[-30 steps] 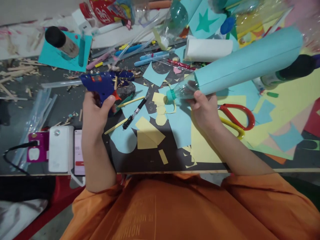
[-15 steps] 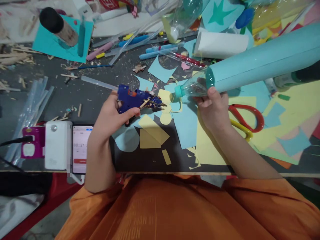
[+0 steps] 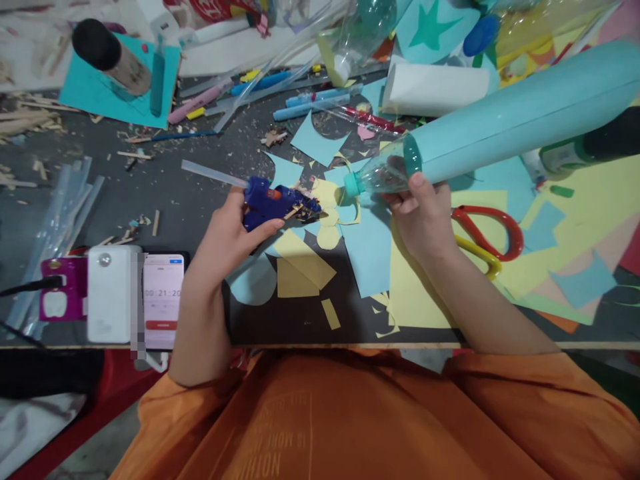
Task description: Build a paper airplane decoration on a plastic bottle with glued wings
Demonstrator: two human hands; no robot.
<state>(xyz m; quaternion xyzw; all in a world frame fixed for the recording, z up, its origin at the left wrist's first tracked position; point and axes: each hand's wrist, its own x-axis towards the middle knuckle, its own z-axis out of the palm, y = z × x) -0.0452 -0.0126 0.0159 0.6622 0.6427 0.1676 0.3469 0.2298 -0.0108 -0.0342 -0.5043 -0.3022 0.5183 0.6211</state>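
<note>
My left hand is closed around a blue glue gun, its nozzle toward the right and a clear glue stick jutting from its back. Bits of debris cling around the gun's front. In my right hand is a clear plastic bottle with a teal cap, which points left toward the nozzle with a gap between. Light-blue paper is wrapped round the bottle's body as a long tube. Below lie yellow paper pieces and a blue paper circle.
Scissors with red and yellow handles lie right of my right hand. At the left are a phone, a white power bank and glue sticks. Markers, a white paper roll and a dark-capped bottle stand or lie farther back.
The glue gun has shifted slightly right and tilted in my left hand, its glue stick moving with it. The bottle and my right hand keep nearly the same place; the whole view has shifted a little.
</note>
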